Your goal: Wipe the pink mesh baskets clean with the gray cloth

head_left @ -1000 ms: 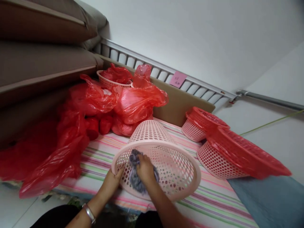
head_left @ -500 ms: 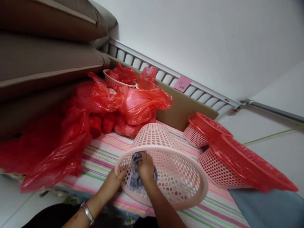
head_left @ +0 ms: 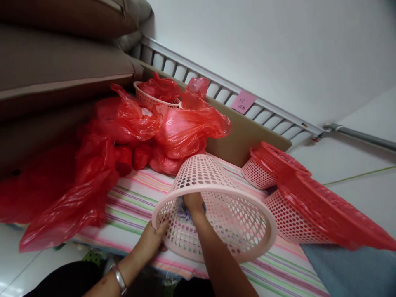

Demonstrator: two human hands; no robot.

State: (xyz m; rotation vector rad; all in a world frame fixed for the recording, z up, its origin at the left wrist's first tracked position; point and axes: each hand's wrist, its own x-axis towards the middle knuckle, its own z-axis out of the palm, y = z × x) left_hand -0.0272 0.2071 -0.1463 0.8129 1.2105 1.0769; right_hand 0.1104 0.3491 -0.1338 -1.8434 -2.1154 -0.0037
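A pale pink perforated plastic basket [head_left: 213, 189] lies on its side on the striped sheet [head_left: 133, 208], its wide mouth facing me. My left hand [head_left: 156, 234] grips the rim at the left, thumb on the inside and fingers around the outer wall. Inside the basket is my right hand [head_left: 194, 203], closed on a bunched grey-purple cloth [head_left: 185, 210] that is pressed to the inner wall. Its fingertips are partly hidden by the cloth and the rim.
Red plastic bags [head_left: 185, 132] are heaped at the back left, near another pink basket [head_left: 154, 100]. At the right stand pink baskets [head_left: 293, 218] topped with red plastic [head_left: 328, 202]. Stacked brown cushions [head_left: 62, 66] rise at the left. A railing [head_left: 192, 70] carries a pink note [head_left: 243, 102].
My right hand and the cloth have moved deeper into the basket. My left hand keeps its hold on the rim. The view has shifted slightly.
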